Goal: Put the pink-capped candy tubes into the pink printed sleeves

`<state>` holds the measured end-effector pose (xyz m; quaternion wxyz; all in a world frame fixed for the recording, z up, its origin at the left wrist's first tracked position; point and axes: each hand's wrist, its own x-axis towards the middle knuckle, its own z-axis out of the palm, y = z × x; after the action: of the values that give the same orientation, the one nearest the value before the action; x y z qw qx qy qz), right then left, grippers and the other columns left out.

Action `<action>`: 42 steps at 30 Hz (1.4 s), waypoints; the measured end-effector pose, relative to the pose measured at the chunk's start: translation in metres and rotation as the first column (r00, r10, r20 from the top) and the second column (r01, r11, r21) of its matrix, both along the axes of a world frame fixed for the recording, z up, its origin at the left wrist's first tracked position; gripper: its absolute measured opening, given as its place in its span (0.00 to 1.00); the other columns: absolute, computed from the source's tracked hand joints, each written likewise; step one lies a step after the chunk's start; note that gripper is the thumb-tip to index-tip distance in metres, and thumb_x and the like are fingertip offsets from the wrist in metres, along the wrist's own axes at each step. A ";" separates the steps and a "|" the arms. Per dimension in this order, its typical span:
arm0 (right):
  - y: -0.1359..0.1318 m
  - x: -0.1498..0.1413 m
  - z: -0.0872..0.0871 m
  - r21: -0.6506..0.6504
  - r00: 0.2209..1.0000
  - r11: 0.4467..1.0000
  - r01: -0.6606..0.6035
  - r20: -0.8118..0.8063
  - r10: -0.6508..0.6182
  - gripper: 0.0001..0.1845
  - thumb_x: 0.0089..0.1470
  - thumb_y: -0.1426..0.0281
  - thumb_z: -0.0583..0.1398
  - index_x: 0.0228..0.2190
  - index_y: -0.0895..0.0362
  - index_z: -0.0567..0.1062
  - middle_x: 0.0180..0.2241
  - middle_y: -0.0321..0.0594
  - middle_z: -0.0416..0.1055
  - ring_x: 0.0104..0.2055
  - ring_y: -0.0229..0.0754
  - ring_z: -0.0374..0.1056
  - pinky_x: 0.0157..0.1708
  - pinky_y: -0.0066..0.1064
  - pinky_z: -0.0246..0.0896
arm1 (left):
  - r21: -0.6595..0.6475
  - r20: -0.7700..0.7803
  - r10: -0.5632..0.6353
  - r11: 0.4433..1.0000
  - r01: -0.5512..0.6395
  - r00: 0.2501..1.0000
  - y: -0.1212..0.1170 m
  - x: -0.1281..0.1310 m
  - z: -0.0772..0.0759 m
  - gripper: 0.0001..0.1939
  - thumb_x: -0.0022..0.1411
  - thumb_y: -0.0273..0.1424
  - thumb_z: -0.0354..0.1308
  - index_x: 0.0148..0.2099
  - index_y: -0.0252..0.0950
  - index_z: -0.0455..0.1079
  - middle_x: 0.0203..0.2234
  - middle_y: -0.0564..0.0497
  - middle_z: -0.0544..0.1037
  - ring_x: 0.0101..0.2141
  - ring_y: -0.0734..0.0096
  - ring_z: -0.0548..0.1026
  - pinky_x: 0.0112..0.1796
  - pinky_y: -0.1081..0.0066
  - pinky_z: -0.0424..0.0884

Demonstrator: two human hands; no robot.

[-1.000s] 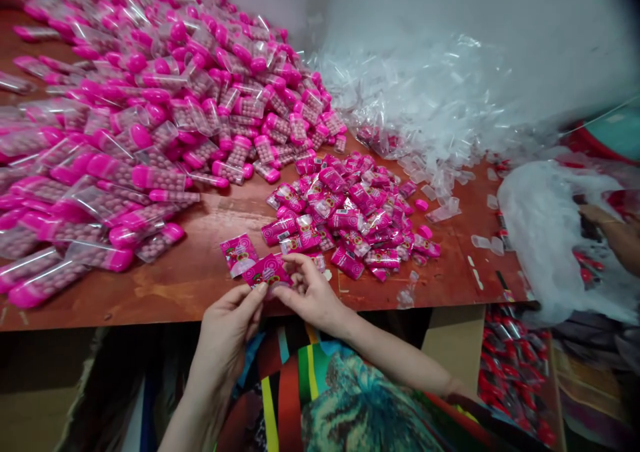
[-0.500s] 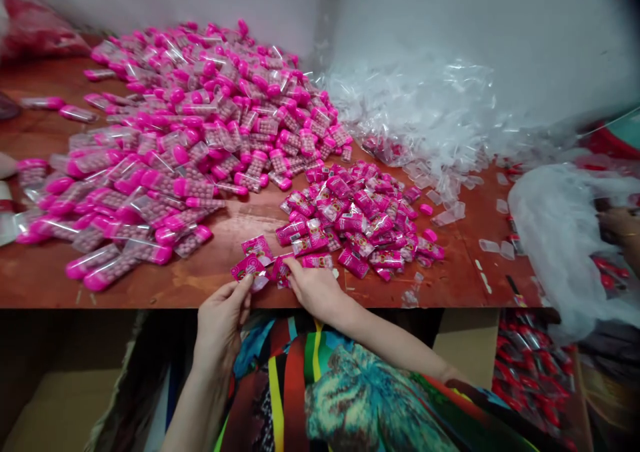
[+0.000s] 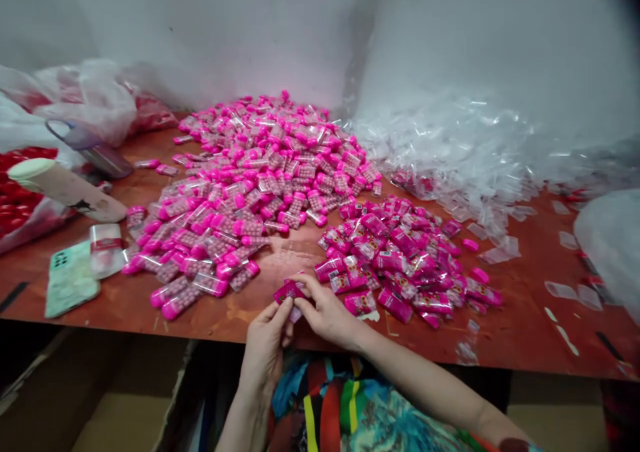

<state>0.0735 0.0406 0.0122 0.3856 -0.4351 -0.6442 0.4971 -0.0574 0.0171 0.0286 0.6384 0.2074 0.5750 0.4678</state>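
Over the table's front edge, my left hand (image 3: 265, 345) pinches a small pink printed wrapper (image 3: 285, 292) between thumb and fingers. My right hand (image 3: 327, 312) grips the same wrapper from the other side, its fingertips close to those of the left. A bit of pale or clear material shows under the wrapper; what it is I cannot make out. Just right of my hands lies a heap of pink printed packets (image 3: 395, 259). Beyond and to the left spreads a big pile of clear containers with pink caps (image 3: 270, 165), filled with small pink balls.
On the left are a phone (image 3: 73, 279), a pale bottle (image 3: 70, 189), a purplish cup (image 3: 93, 149) and bags of red pieces (image 3: 20, 199). Clear plastic pieces (image 3: 465, 159) are heaped at the back right. An open cardboard box (image 3: 120, 399) sits below the table edge.
The view has swung left and up, bringing the phone and bottle into sight. My hands have come together on one wrapper; earlier they were apart over several flat pink pieces.
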 end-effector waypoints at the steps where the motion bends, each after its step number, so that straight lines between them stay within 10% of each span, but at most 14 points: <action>1: 0.006 -0.004 0.000 0.024 0.999 0.999 -0.021 0.031 0.020 0.20 0.62 0.75 0.53 0.55 0.54 0.65 0.40 0.41 0.76 0.43 0.42 0.74 0.45 0.35 0.68 | 0.004 -0.003 0.025 1.000 -0.025 1.000 0.004 -0.004 -0.001 0.15 0.46 0.40 0.72 0.25 0.33 0.75 0.12 0.56 0.63 0.15 0.79 0.56 0.16 0.76 0.48; 13: 0.073 -0.068 -0.008 0.179 0.900 0.939 -0.294 0.382 0.209 0.21 0.62 0.73 0.53 0.57 0.54 0.65 0.33 0.40 0.75 0.35 0.42 0.72 0.34 0.30 0.63 | 0.002 0.028 0.296 0.955 -0.296 0.955 0.042 -0.056 -0.012 0.16 0.38 0.35 0.76 0.21 0.33 0.72 0.12 0.55 0.67 0.15 0.80 0.61 0.15 0.76 0.52; 22: 0.138 -0.084 -0.006 0.351 0.766 0.928 -0.122 0.628 -0.137 0.16 0.61 0.75 0.54 0.50 0.60 0.70 0.49 0.56 0.67 0.54 0.56 0.61 0.55 0.52 0.55 | -0.062 0.133 0.406 0.914 -0.402 0.904 0.049 -0.067 -0.005 0.12 0.45 0.28 0.72 0.25 0.35 0.70 0.17 0.56 0.70 0.14 0.82 0.59 0.13 0.77 0.51; 28: 0.146 -0.074 -0.016 0.231 0.880 0.969 -0.086 0.474 -0.035 0.17 0.57 0.77 0.56 0.48 0.58 0.69 0.47 0.48 0.70 0.51 0.47 0.66 0.53 0.42 0.60 | -0.126 0.207 0.412 0.911 -0.393 0.888 0.052 -0.058 0.005 0.10 0.48 0.22 0.68 0.27 0.34 0.69 0.20 0.55 0.73 0.14 0.82 0.64 0.13 0.79 0.54; 33: 0.123 -0.037 -0.008 -0.099 0.984 0.994 -0.038 0.169 0.054 0.10 0.59 0.69 0.52 0.43 0.60 0.66 0.29 0.37 0.72 0.29 0.36 0.69 0.30 0.27 0.65 | -0.130 0.277 0.397 0.918 -0.375 0.875 0.049 -0.046 0.012 0.08 0.52 0.21 0.66 0.30 0.33 0.69 0.19 0.58 0.72 0.14 0.84 0.63 0.13 0.81 0.56; 37: 0.095 -0.008 0.007 -0.465 0.954 0.869 -0.171 -0.299 0.028 0.10 0.54 0.65 0.57 0.37 0.58 0.65 0.26 0.34 0.71 0.22 0.33 0.68 0.21 0.22 0.60 | -0.121 0.355 0.373 0.928 -0.354 0.857 0.052 -0.031 0.012 0.08 0.54 0.20 0.65 0.30 0.33 0.68 0.19 0.59 0.70 0.14 0.85 0.61 0.13 0.82 0.54; 42: 0.068 0.012 0.015 -0.576 0.832 0.776 -0.255 -0.541 -0.128 0.17 0.56 0.57 0.60 0.39 0.56 0.66 0.27 0.35 0.73 0.20 0.34 0.67 0.18 0.22 0.60 | -0.149 0.370 0.399 0.917 -0.371 0.839 0.057 -0.016 0.007 0.11 0.53 0.21 0.65 0.29 0.34 0.65 0.18 0.60 0.68 0.13 0.85 0.60 0.12 0.82 0.53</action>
<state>0.0856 0.1089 0.0269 0.3691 -0.3525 -0.3172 0.7993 -0.0729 0.0746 0.0351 0.6405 -0.0335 0.4814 0.5974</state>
